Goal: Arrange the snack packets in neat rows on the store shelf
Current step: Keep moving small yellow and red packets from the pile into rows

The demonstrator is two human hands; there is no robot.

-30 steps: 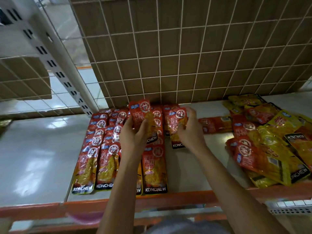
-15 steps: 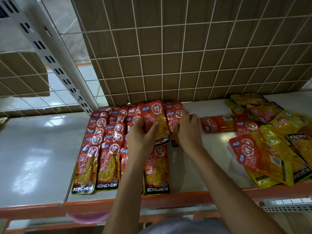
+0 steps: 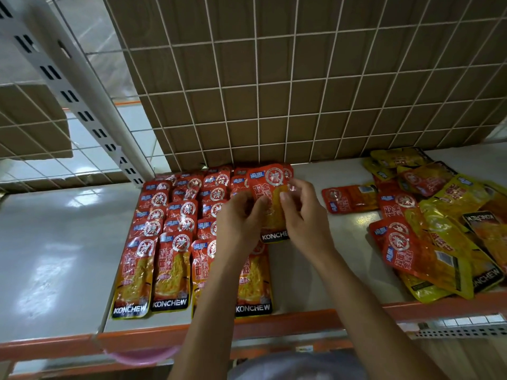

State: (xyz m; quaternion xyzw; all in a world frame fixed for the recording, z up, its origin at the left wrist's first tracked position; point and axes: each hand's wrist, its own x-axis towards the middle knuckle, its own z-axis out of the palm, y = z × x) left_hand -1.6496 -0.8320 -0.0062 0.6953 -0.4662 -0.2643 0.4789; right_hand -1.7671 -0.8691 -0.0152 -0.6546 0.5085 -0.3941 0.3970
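Spanning the view, the shelf (image 3: 55, 242) carries overlapped red packet rows (image 3: 170, 242) at 9 o'clock and a loose pile (image 3: 439, 229) at 3 o'clock; at centre the held packet (image 3: 267, 182) is pinched in the grip of left hand (image 3: 238, 223) and right hand (image 3: 304, 218).

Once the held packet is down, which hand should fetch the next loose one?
Probably the right hand: it pinches the held packet on the side nearer the loose pile. The left hand is over the arranged rows, farther away.
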